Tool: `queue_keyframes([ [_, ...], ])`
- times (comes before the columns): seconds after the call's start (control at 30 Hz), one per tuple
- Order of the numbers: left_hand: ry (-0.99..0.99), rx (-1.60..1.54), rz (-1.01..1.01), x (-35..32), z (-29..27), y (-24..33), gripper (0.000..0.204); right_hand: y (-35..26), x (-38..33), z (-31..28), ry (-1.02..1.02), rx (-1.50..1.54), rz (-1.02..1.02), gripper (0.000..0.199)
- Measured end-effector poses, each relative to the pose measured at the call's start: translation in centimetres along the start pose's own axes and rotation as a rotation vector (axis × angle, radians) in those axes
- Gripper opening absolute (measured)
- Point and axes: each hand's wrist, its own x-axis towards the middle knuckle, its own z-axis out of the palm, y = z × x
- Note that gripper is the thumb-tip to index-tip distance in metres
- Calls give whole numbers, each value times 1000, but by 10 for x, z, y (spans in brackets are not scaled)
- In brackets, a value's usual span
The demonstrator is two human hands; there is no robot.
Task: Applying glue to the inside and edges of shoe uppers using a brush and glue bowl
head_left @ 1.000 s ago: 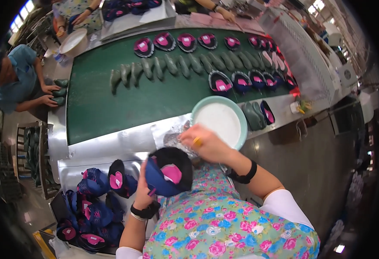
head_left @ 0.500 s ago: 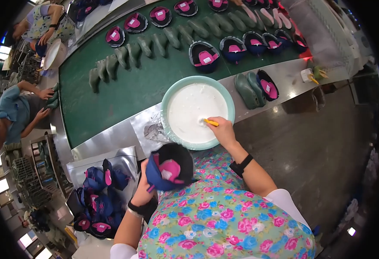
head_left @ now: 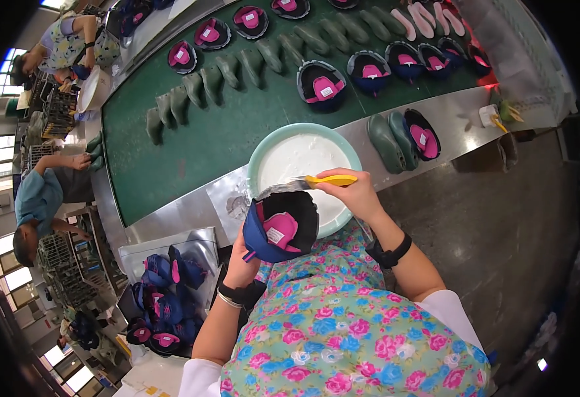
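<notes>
In my left hand (head_left: 242,259) is a navy shoe upper (head_left: 263,239) with a black inside and a pink tongue bearing a white label. Its opening faces up, and the fingers wrap round its side. My right hand (head_left: 356,195) grips a paintbrush (head_left: 330,180) by its yellow handle. The white-coated bristles touch the upper's far rim, at its left part. Behind and partly under the upper stands a pale green basin (head_left: 355,159) of thick white liquid (head_left: 296,159).
Dark green foot-shaped lasts (head_left: 212,83) and more uppers (head_left: 321,86) line the green belt (head_left: 171,159). Two lasts and an upper (head_left: 422,135) stand right of the basin. A metal tray (head_left: 204,241) of uppers is at left. Co-workers (head_left: 39,192) work beyond the belt's left end.
My right hand has lifted the brush out of the white liquid and brought it to the upper's rim. The left hand has raised the upper toward the basin. The view has shifted slightly.
</notes>
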Motion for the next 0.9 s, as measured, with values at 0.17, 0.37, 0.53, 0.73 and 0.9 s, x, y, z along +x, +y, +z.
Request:
queue_keyframes([
  [0.17, 62, -5, 123, 18, 1, 4, 65, 2, -12, -6, 43, -152, 246, 20],
  [0.37, 51, 184, 314, 28, 2, 9, 58, -34, -20, -8, -44, 113, 352, 24],
  [0.53, 114, 105, 325, 27, -3, 3, 59, -28, -8, -10, -147, 96, 292, 23],
  [0.73, 195, -383, 86, 13, -28, 2, 41, -28, 22, -8, 7, -169, 27, 17],
  [0.9, 10, -823, -192, 4, -53, 2, 37, -72, 22, 29, -230, -92, -301, 14],
])
